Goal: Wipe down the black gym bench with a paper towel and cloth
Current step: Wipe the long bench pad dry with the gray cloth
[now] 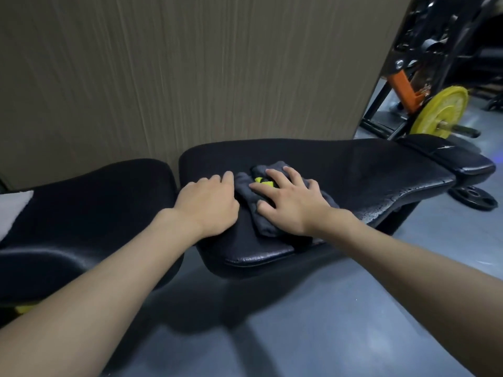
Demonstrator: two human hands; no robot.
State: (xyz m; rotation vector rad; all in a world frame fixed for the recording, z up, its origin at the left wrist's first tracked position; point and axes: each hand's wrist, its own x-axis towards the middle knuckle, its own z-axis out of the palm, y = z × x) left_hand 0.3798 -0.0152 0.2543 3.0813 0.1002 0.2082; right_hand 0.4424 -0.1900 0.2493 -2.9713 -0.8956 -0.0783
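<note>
The black gym bench (367, 170) runs from left to right in front of me, its long pad cracked along the near edge. A dark grey cloth (246, 190) with a yellow-green patch lies crumpled on that pad. My right hand (288, 200) lies on the cloth with its fingers spread flat, pressing it onto the pad. Just left of the cloth, my left hand (209, 202) rests on the pad with its fingers bent, their tips at the cloth's edge. A white piece, perhaps the paper towel (13, 210), shows at the far left on the seat pad (95, 202).
A beige panel wall (190, 72) stands right behind the bench. At the right are a black and orange rack (402, 83), a barbell with a yellow plate (441, 110) and a black plate (473, 198) on the grey floor (326, 322).
</note>
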